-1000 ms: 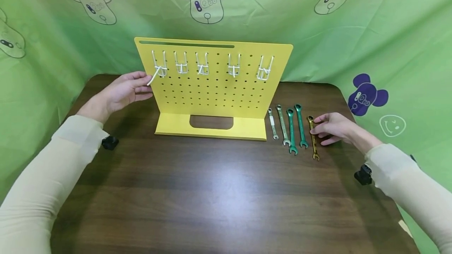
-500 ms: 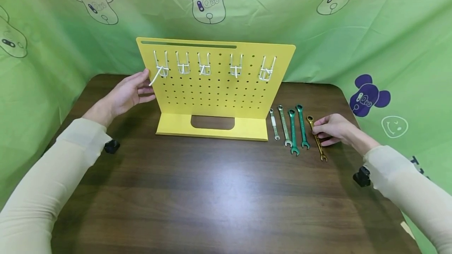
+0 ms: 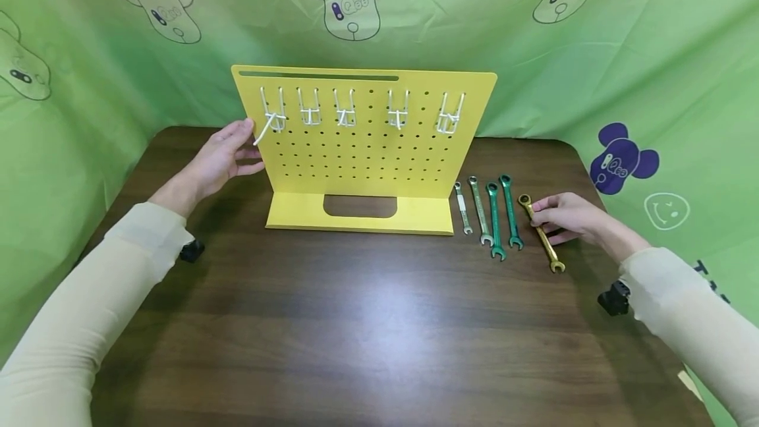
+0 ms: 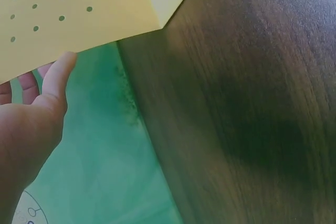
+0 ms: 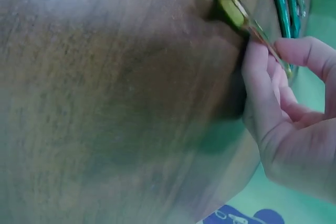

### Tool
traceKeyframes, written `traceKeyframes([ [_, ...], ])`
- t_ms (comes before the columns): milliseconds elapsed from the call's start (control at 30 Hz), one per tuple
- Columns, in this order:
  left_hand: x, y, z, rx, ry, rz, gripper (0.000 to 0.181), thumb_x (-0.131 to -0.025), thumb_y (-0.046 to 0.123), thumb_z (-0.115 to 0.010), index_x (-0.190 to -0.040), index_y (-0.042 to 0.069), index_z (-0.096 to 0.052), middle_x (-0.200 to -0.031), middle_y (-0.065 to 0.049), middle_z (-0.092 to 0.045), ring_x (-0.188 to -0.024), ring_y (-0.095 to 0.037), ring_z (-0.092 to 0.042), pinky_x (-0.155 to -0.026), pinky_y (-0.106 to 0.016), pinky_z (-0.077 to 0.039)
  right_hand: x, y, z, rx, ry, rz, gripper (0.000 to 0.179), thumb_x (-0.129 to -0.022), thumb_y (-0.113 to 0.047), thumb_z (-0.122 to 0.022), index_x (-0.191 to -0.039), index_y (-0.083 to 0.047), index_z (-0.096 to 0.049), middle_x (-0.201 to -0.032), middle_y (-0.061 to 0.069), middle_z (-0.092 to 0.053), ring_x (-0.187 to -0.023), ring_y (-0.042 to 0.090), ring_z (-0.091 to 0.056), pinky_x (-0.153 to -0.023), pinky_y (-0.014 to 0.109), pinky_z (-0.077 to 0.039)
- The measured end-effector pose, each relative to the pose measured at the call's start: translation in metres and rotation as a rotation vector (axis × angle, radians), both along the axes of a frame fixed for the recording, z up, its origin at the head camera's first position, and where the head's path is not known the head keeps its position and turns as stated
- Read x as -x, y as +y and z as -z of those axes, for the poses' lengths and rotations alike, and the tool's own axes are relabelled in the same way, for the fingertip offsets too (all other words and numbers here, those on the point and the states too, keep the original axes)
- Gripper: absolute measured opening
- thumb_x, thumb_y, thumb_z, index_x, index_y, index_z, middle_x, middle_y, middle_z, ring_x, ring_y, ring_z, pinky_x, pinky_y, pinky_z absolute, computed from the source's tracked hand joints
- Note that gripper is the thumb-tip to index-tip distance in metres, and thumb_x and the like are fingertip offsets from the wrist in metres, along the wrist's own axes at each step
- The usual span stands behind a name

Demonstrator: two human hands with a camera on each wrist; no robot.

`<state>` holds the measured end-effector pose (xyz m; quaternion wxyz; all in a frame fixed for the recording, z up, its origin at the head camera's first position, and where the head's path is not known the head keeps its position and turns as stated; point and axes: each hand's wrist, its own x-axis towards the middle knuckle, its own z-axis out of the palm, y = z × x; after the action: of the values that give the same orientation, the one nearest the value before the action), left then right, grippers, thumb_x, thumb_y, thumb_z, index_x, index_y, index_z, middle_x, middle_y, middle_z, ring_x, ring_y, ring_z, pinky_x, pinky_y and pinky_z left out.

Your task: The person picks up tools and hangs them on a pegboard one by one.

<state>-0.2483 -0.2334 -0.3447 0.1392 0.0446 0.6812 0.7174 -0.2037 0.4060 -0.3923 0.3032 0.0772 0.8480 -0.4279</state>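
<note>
My right hand [image 3: 569, 215] pinches a gold combination wrench [image 3: 547, 242] between thumb and fingers. Its open end points toward me and its ring end away. In the right wrist view, part of this wrench [image 5: 231, 11] shows past the fingertips. On the far side of the table, my left hand [image 3: 222, 153] touches the left edge of a yellow pegboard [image 3: 356, 157]. In the left wrist view, the thumb [image 4: 60, 74] rests against the board's edge, and the other fingers reach partly out of sight behind it, fairly straight.
Several white wire hooks [image 3: 397, 111] hang in a row on the pegboard. Right of its base lie two green wrenches [image 3: 495, 223] and two silver ones [image 3: 479, 209] on the brown table [image 3: 356, 321]. A green printed curtain [image 3: 439, 12] stands behind.
My right hand has taken hold of the gold wrench; its open end has swung right and lifted off the table, toward me. The left hand has settled against the board's edge.
</note>
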Motion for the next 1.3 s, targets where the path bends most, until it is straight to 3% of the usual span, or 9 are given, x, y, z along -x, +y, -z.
traceKeyframes([
  [267, -0.001, -0.001, 0.003, -0.004, 0.007, -0.022, 0.035, -0.102, 0.048, -0.055, -0.115, 0.015, -0.058, -0.119, -0.007, -0.056, -0.105, -0.022, -0.059, -0.096, -0.038, -0.058, 0.001, -0.001, -0.022, 0.150, -0.089, -0.012, 0.041, -0.100, -0.006, -0.061, -0.133, 0.005, -0.040, -0.101, 0.010, -0.067, -0.095, 0.023, -0.071, -0.085, 0.045, -0.062],
  [533, 0.000, -0.001, 0.003, -0.016, 0.009, -0.056, 0.032, -0.101, 0.047, -0.058, -0.109, 0.016, -0.062, -0.119, -0.007, -0.057, -0.104, -0.022, -0.061, -0.091, -0.037, -0.060, 0.005, -0.023, -0.059, 0.288, -0.006, -0.050, 0.026, -0.101, -0.004, -0.059, -0.125, -0.004, -0.049, -0.109, 0.007, -0.071, -0.102, 0.029, -0.071, -0.088, 0.047, -0.061],
  [800, 0.000, 0.001, 0.004, -0.040, 0.016, -0.070, 0.029, -0.101, 0.044, -0.059, -0.105, 0.017, -0.065, -0.116, -0.008, -0.056, -0.102, -0.023, -0.059, -0.090, -0.038, -0.060, 0.010, -0.068, -0.094, 0.398, 0.060, -0.166, 0.021, -0.102, -0.002, -0.061, -0.121, -0.010, -0.059, -0.112, 0.008, -0.072, -0.102, 0.030, -0.071, -0.090, 0.049, -0.059],
  [1033, 0.001, 0.002, 0.005, -0.055, 0.011, -0.077, 0.027, -0.101, 0.043, -0.060, -0.102, 0.016, -0.065, -0.113, -0.007, -0.058, -0.100, -0.021, -0.060, -0.090, -0.039, -0.060, -0.003, -0.115, -0.125, 0.460, 0.253, -0.098, 0.027, -0.097, 0.001, -0.067, -0.122, -0.008, -0.062, -0.111, 0.011, -0.072, -0.101, 0.032, -0.072, -0.085, 0.046, -0.062],
  [1167, 0.001, 0.001, 0.004, -0.062, 0.013, -0.081, 0.028, -0.100, 0.042, -0.061, -0.097, 0.014, -0.062, -0.111, -0.008, -0.058, -0.098, -0.022, -0.061, -0.088, -0.040, -0.061, -0.008, -0.131, -0.139, 0.537, 0.286, -0.099, 0.027, -0.096, 0.003, -0.067, -0.121, -0.004, -0.061, -0.108, 0.014, -0.071, -0.098, 0.033, -0.073, -0.081, 0.043, -0.063],
  [1300, 0.001, 0.000, 0.004, -0.073, 0.011, -0.078, 0.029, -0.101, 0.040, -0.061, -0.096, 0.012, -0.061, -0.109, -0.008, -0.058, -0.097, -0.022, -0.061, -0.086, -0.040, -0.062, -0.008, -0.140, -0.144, 0.584, 0.284, -0.143, 0.026, -0.096, 0.005, -0.066, -0.120, -0.003, -0.061, -0.106, 0.014, -0.072, -0.096, 0.031, -0.073, -0.079, 0.044, -0.063],
])
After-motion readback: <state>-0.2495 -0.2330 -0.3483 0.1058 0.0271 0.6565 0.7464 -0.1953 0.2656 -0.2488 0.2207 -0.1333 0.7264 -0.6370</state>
